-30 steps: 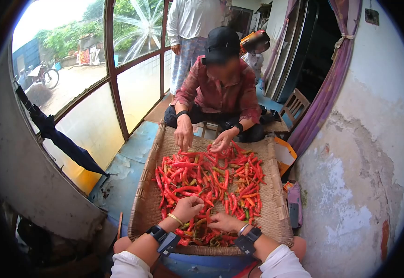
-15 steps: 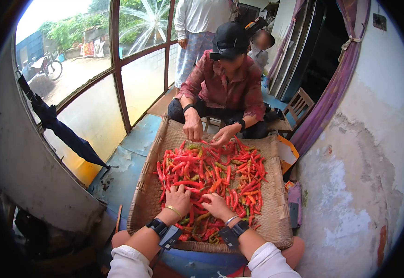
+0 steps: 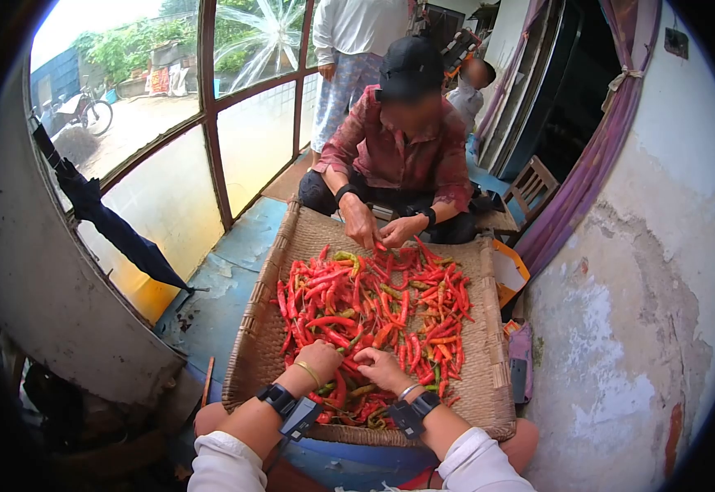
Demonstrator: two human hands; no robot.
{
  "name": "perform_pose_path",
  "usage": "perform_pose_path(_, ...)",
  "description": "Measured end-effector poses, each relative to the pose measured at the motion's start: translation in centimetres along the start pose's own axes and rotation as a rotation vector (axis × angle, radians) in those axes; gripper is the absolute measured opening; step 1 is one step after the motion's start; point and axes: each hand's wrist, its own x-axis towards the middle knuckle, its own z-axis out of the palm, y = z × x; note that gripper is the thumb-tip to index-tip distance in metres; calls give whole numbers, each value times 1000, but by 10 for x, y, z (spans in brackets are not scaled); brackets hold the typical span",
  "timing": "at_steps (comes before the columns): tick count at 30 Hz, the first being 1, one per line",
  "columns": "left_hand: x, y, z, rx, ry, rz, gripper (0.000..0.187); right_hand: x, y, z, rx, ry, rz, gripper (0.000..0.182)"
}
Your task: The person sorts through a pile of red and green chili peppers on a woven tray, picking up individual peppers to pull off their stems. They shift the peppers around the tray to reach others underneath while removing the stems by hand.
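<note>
A wide woven tray (image 3: 482, 328) rests over my lap, with a heap of red, orange and green chili peppers (image 3: 382, 307) spread across it. My left hand (image 3: 320, 361), with a gold bracelet and a black wrist device, is at the near left part of the heap, its fingers curled inward and closed around something I cannot make out. Close by on the right, my right hand (image 3: 383, 368) has its fingers drawn together toward the left hand, above the peppers. Anything small between its fingertips is hidden.
Across the tray a co-worker (image 3: 410, 148) in a red shirt holds a pepper in both hands. Another person (image 3: 357, 49) stands behind, and a small person (image 3: 468, 90) is farther back. A folded umbrella (image 3: 128, 238) leans at the left; a wooden chair (image 3: 529, 193) is at the back right.
My left hand has curled from spread fingers into a closed shape, and my right hand has shifted slightly toward it. The co-worker's hands have come together on a pepper.
</note>
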Motion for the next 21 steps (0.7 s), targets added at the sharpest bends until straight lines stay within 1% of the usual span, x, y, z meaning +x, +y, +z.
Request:
perform_pose_path(2,1,2,2,-48,29,-2,14,-1,-12,-6,82,10,82,17)
perform_pose_path(3,1,2,2,-51,25,-2,14,-2,-20,-11,187,-64,212,19)
perform_pose_path(4,2,2,1,-59,45,-8,15,-4,-21,-10,188,-66,217,19)
perform_pose_path(6,3,2,4,-66,68,-12,15,-5,-23,-10,336,-110,218,20)
perform_pose_path(7,4,0,8,-98,80,15,14,-5,-23,-7,336,-109,218,20)
perform_pose_path(9,6,-1,10,-133,90,41,14,-4,-23,2,467,-57,210,22)
perform_pose_path(10,6,-1,10,-147,107,40,13,-2,-20,4,473,-60,221,22)
perform_pose_path(12,7,-1,14,-191,125,44,12,0,-9,8,520,9,262,15)
perform_pose_path(14,4,1,6,-184,81,13,12,-1,-26,-2,545,-27,309,12)
perform_pose_path(16,2,3,1,-176,67,-22,14,-4,-33,-11,535,-15,312,10)
perform_pose_path(18,2,5,-2,-172,74,-56,17,-9,-35,-21,626,-27,318,8)
perform_pose_path(19,1,7,-5,-178,95,-85,18,-13,-35,-26,671,-42,343,8)
perform_pose_path(20,0,9,-6,-170,188,-82,18,-14,-37,-32,712,-58,357,8)
perform_pose_path(21,0,9,-8,-161,194,-93,18,-17,-41,-36,740,-49,345,8)
